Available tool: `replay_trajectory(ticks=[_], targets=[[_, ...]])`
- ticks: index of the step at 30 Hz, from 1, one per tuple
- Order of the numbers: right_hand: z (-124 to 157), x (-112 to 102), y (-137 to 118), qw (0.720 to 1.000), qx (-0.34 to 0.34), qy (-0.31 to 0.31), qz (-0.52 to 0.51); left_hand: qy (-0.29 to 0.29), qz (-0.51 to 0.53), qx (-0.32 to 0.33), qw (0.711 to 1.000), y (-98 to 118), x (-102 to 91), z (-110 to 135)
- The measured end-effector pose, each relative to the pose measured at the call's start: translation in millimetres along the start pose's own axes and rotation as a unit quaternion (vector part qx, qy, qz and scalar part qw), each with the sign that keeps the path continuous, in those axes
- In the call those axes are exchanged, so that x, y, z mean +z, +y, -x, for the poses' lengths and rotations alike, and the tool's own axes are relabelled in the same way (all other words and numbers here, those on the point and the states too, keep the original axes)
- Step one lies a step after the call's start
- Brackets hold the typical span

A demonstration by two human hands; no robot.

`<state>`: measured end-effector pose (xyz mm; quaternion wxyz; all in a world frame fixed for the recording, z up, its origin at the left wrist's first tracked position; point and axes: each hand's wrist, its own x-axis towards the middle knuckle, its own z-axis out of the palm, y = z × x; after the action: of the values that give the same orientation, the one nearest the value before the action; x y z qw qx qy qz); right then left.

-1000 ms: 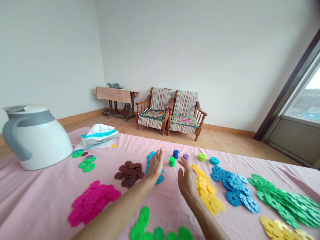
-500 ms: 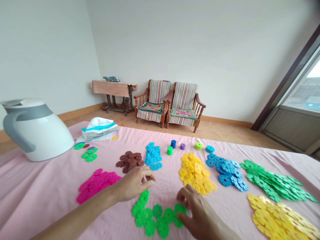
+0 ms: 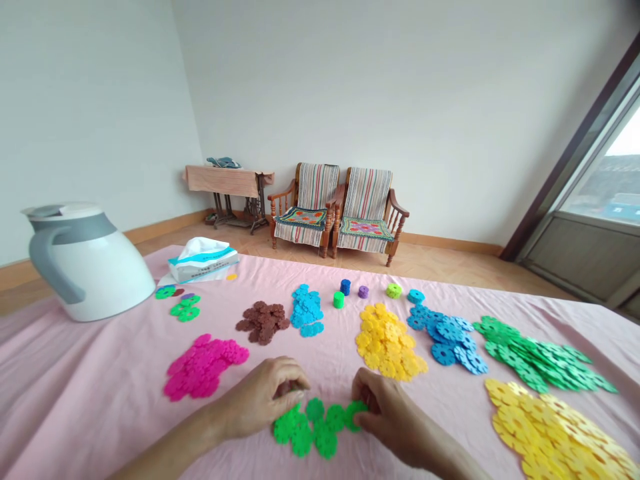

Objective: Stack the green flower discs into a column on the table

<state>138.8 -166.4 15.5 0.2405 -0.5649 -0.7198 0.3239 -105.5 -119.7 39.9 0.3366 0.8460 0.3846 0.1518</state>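
Note:
Several bright green snowflake discs (image 3: 325, 440) lie in a loose, partly overlapping group on the pink cloth between my hands. My left hand (image 3: 267, 397) curls over the left end of the group and covers some discs. Its thumb and fingertips come close together, and whatever they may hold is hidden. On the right end, my right hand (image 3: 387, 413) pinches a green disc (image 3: 353, 412) between thumb and bent fingers. Beyond my hands are piles of magenta discs (image 3: 203, 367), brown discs (image 3: 263, 321), light blue discs (image 3: 306, 310) and yellow discs (image 3: 385, 340).
Small disc stacks (image 3: 345, 287) stand at the far middle. Blue discs (image 3: 447, 340), dark green discs (image 3: 540, 357) and large yellow discs (image 3: 545, 433) lie to the right. A white jug (image 3: 107, 273) and tissue box (image 3: 204, 263) stand at the left. Two armchairs (image 3: 370, 200) are beyond.
My left hand has moved down and closer onto the green discs, and the upper left ones are now covered. My right hand has closed in on the rightmost disc. The view has shifted slightly.

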Motion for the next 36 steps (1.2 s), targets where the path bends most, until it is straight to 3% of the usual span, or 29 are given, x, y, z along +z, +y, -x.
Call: replay_trajectory(ticks=[5,11,15,18,20,23,26,29,32,36], targets=[[-8.4,8.7,0.7,0.998,-0.002,0.027,-0.054,0.085,-0.026,0.017,0.996,-14.3,-7.1,-19.8],[-10.3,20.4,9.2,0.996,-0.003,0.071,-0.055,0.185,-0.093,0.021,0.978,-38.5,-39.2,-87.1],[-3.3,19.7,3.6,0.998,-0.004,0.067,-0.010,0.185,-0.104,0.016,0.977,-44.4,-47.6,-125.7],[1.5,19.5,0.0,0.998,-0.018,0.061,0.018,0.168,-0.100,0.015,0.981,-38.6,-41.4,-133.6],[3.7,18.7,0.4,0.998,-0.025,0.047,0.018,0.152,-0.094,0.018,0.984,-30.3,-36.1,-126.0],[6.2,14.3,2.9,1.000,-0.016,0.008,-0.012,0.096,-0.090,0.027,0.991,-14.9,-33.8,-96.0],[7.4,9.2,2.8,0.999,0.002,-0.011,-0.039,-0.072,-0.111,0.039,0.990,-2.3,-37.7,-50.2],[7.1,9.5,-1.9,0.999,0.004,-0.006,-0.037,-0.141,-0.131,-0.015,0.981,4.3,-35.8,-5.4],[6.8,15.0,-8.9,1.000,-0.012,0.002,-0.024,-0.111,-0.125,-0.052,0.984,8.7,-21.4,21.2],[8.7,21.7,-14.8,0.999,-0.032,0.000,-0.003,-0.060,-0.086,-0.065,0.992,18.7,1.7,22.2]])
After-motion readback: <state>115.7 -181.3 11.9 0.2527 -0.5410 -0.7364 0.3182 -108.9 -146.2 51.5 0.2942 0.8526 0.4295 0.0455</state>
